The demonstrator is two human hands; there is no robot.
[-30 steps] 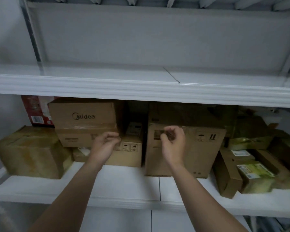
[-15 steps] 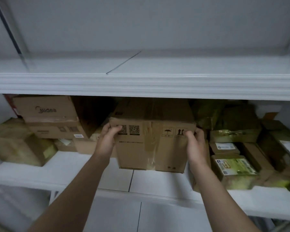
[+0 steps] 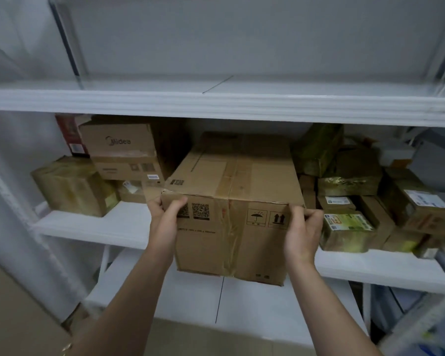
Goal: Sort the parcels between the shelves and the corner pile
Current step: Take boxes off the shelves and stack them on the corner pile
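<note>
head view: left hand [image 3: 165, 217] and right hand [image 3: 302, 231] each gripped an upper front corner of the taped cardboard box [image 3: 231, 201], its front overhanging the shelf [image 3: 88, 224].

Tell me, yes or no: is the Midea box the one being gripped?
No: the left hand and right hand grip the large taped box, while the Midea box sits back on the shelf.

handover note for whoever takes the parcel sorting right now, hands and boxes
Left hand grips the big taped box at its upper front left corner; right hand grips the upper right corner.
Done so far: the box sticks out past the middle shelf's front edge.
Midea box and green-wrapped parcels sit on that shelf either side.
Left: draw it out, carry it to its place, sort the rest.
</note>
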